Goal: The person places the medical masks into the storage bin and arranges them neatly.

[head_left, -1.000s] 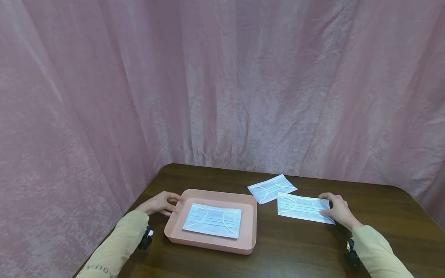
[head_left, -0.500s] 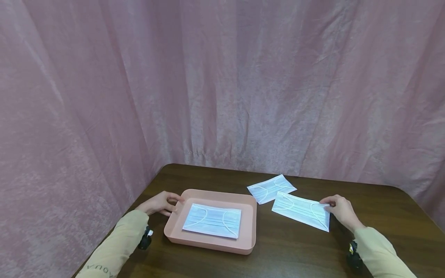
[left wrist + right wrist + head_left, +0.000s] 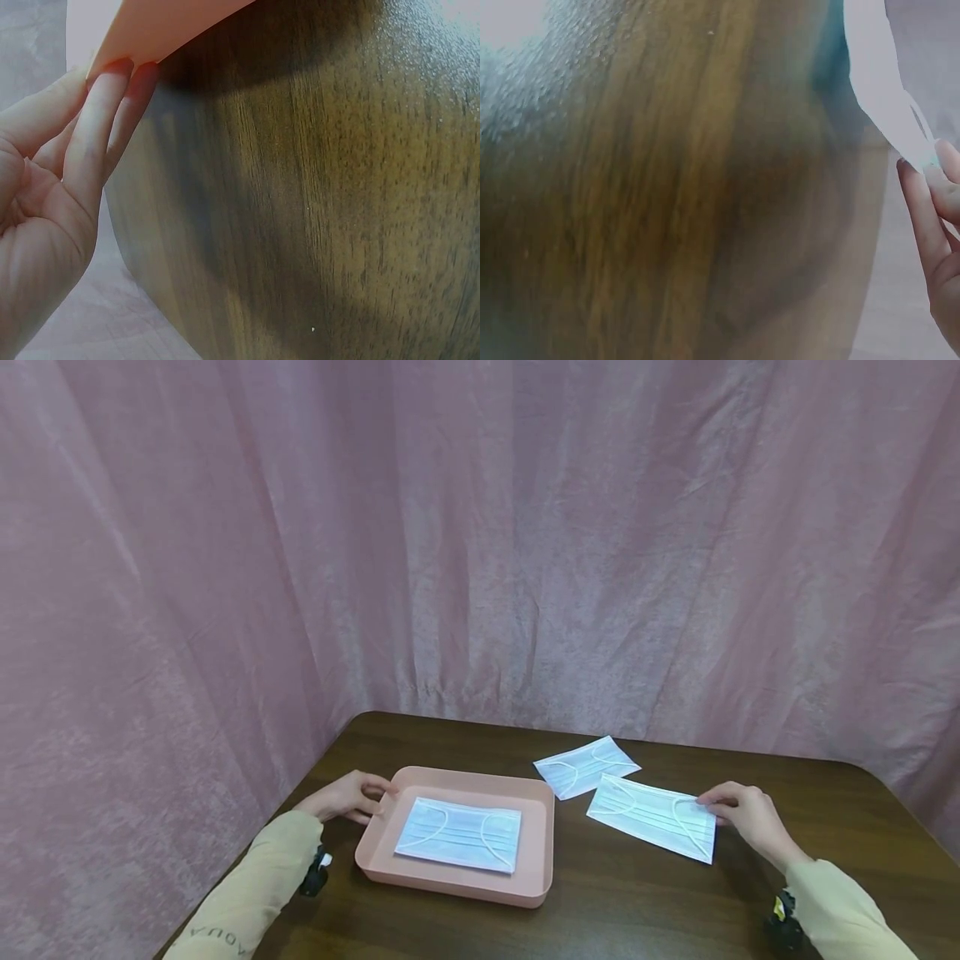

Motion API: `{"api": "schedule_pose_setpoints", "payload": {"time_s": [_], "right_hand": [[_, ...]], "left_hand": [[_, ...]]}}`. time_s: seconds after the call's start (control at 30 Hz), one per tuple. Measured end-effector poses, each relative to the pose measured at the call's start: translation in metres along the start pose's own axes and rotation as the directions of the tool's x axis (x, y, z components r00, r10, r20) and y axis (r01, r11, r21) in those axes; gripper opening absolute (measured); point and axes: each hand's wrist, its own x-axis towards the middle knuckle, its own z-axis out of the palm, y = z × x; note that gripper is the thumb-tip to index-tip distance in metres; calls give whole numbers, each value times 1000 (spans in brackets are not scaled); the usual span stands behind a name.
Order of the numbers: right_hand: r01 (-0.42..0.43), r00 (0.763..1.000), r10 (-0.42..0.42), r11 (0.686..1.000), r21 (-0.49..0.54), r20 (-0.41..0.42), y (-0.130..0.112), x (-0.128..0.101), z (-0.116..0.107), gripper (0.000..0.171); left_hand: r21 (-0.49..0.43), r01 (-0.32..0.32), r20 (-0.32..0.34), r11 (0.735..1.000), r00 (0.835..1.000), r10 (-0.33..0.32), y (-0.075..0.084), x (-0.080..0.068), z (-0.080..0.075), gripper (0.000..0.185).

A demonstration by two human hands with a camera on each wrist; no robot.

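While pinched, mask in right hand.

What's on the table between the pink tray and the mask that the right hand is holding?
Nothing: between the pink tray and the held mask, the head view shows only bare brown table.

A dark brown wooden table stands in a corner. Pink curtains with soft folds hang behind and beside it.

I see the tray on the table, left of centre, one face mask lying in it; my left hand at its left rim; two face masks to its right, the nearer pinched by my right hand, the farther just behind it.
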Motion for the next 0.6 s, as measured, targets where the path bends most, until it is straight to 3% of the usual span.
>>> {"api": "schedule_pose_setpoints", "payload": {"time_s": [0.3,0.37,0.6], "right_hand": [[119,979,-121,993,-26,-161,51,8,-8,20],[113,977,-116,993,-28,-181,46,6,-12,19],[50,979,-26,992,115,-201,-8,-6,-23,14]], "left_hand": [[-20,-7,21,1000,1000,8,0,0,-1,41],[-26,-11,23,1000,1000,11,0,1,-1,40],[-12,-4,4,1000,1000,4,-1,1,-1,40]]}}
